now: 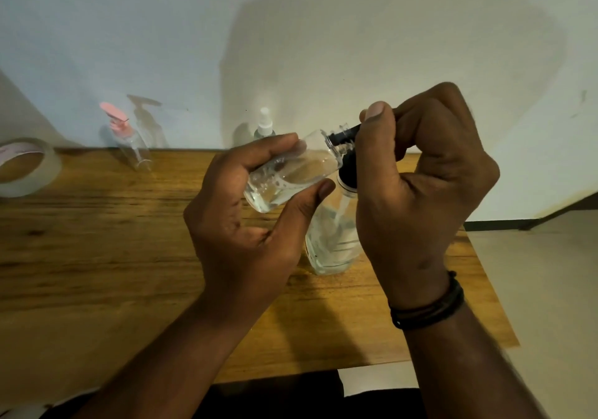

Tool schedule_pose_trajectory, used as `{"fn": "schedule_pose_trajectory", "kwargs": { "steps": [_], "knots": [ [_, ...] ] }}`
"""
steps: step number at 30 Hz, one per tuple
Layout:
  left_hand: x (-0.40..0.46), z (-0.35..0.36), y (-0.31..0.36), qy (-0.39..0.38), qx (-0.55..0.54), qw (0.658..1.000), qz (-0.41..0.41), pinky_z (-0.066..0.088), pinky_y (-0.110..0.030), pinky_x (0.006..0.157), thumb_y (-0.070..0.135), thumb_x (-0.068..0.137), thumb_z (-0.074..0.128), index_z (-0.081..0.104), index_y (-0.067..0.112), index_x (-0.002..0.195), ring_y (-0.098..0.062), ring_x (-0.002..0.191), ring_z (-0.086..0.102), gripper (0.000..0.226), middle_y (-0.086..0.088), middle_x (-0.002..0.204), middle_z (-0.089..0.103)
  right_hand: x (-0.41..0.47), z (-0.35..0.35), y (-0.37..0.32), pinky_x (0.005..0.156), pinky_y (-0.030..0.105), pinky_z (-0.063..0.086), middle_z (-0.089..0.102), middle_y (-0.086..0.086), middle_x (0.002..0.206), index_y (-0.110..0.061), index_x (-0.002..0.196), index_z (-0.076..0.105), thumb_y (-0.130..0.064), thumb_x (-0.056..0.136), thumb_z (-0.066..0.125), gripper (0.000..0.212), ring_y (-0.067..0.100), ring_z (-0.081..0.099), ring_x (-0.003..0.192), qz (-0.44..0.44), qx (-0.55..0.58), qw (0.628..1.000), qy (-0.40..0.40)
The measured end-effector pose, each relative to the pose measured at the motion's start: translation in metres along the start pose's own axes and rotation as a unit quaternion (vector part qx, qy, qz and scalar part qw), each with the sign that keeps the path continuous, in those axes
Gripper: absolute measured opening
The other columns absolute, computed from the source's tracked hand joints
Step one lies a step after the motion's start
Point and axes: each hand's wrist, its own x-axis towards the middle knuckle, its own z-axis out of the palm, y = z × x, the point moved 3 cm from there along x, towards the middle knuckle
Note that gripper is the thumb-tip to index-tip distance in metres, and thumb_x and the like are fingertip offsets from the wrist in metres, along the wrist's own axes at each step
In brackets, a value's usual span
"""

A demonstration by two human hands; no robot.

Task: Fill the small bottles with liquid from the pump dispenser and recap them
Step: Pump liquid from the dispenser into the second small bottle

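My left hand point(246, 221) holds a small clear bottle point(291, 172), uncapped and tilted with its open neck up to the right. Some clear liquid lies in its lower end. The black nozzle of the pump dispenser point(333, 237) reaches into that neck. The dispenser is a clear bottle with a black pump top, standing on the wooden table point(113, 250). My right hand point(420, 179) is curled over the pump head, thumb on top. Most of the pump head is hidden under that hand.
By the wall at the back stand a clear bottle with a pink pump point(129, 140) and a small spray bottle with a white top point(264, 126). A roll of tape point(22, 166) lies at the far left. The table's right edge drops to the floor.
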Motion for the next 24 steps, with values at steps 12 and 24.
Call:
{"fn": "schedule_pose_trajectory", "kwargs": {
  "steps": [12, 24],
  "knots": [
    [0.0007, -0.0012, -0.0023, 0.008, -0.003, 1.0, 0.006, 0.053, -0.018, 0.095, 0.013, 0.086, 0.087, 0.059, 0.004, 0.12, 0.002, 0.115, 0.065, 0.045, 0.003, 0.118, 0.065, -0.0012, 0.0023, -0.0033, 0.069, 0.01, 0.032, 0.045, 0.001, 0.066, -0.01, 0.066, 0.055, 0.005, 0.095, 0.06, 0.034, 0.006, 0.042, 0.065, -0.009, 0.008, 1.0, 0.008],
    [0.0013, 0.0001, 0.0003, 0.009, -0.003, 1.0, 0.01, 0.053, -0.017, 0.095, 0.014, 0.085, 0.086, 0.059, 0.004, 0.121, 0.005, 0.115, 0.064, 0.046, 0.005, 0.118, 0.064, 0.0032, 0.0, -0.0054, 0.068, 0.012, 0.033, 0.045, -0.001, 0.068, -0.018, 0.074, 0.052, 0.004, 0.096, 0.061, 0.032, 0.005, 0.042, 0.066, -0.011, 0.01, 1.0, 0.003]
  ]
}}
